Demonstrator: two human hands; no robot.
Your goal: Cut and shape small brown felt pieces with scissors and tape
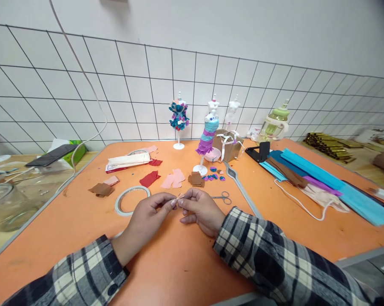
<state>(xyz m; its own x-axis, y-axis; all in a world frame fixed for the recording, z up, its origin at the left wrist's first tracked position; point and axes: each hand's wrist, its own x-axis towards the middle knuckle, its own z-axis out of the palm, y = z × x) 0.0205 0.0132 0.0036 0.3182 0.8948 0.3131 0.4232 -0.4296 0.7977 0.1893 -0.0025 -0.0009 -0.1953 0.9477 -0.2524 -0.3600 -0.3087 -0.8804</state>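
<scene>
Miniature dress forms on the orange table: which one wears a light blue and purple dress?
The middle dress form, in front of the paper bag; the left one is dark teal with flowers, the right one mostly white.

Round white tape roll: lies on flat orange tabletop. Left of roll: squarish brown fabric-like pieces. Behind roll: oblong cream packet, atop flat red-edged box. Right of roll: slim metal scissors. Behind roll, rightward: rectangular red fabric-like pieces.
</scene>
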